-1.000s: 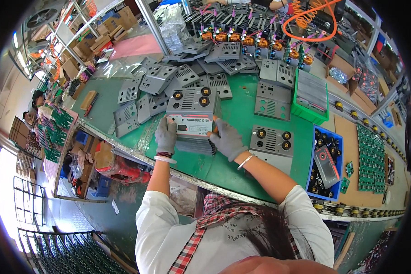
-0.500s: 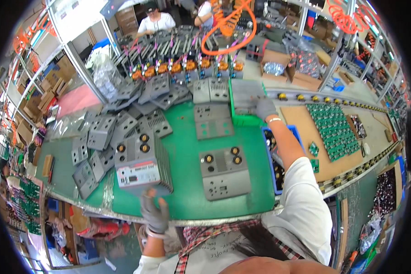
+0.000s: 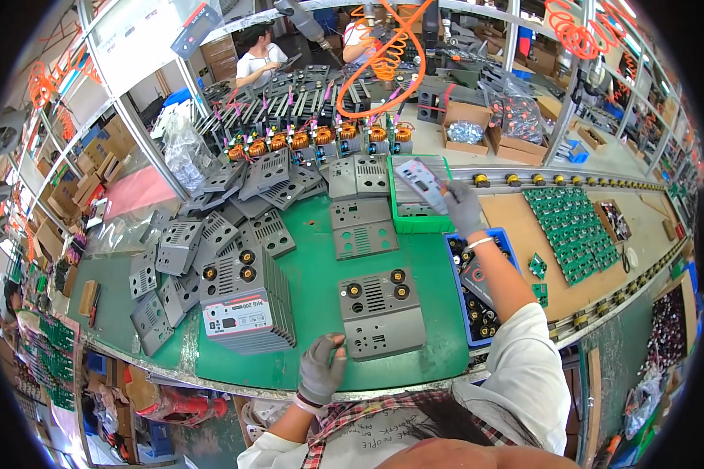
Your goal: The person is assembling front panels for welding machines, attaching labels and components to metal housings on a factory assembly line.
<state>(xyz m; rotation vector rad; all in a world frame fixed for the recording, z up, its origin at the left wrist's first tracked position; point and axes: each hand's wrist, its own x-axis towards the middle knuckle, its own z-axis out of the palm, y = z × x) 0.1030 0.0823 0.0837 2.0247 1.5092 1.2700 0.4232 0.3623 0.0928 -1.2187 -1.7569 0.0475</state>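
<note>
My right hand [image 3: 465,209], in a grey glove, grips a light grey front-panel label [image 3: 419,184] with dark cut-outs. It is held tilted over the green bin [image 3: 421,225], where similar flat pieces lie. My left hand [image 3: 323,369], also gloved, is at the near table edge with fingers slightly bent and apart, holding nothing. Just beyond it lies a bent grey metal panel [image 3: 385,331] fitted with three round black-and-gold sockets. Left of that stands a stack of similar panels [image 3: 246,314]; its top one bears a light label and three sockets.
Loose grey panels [image 3: 181,238] are heaped at left. A blue bin [image 3: 511,250] of sockets sits under my right forearm. Green circuit boards [image 3: 571,230] cover a brown board at right. An orange coiled hose [image 3: 385,62] hangs ahead. Two people work across the table.
My right hand has lifted a label from the green bin. My left hand has moved right, from the stack's near side toward the single panel.
</note>
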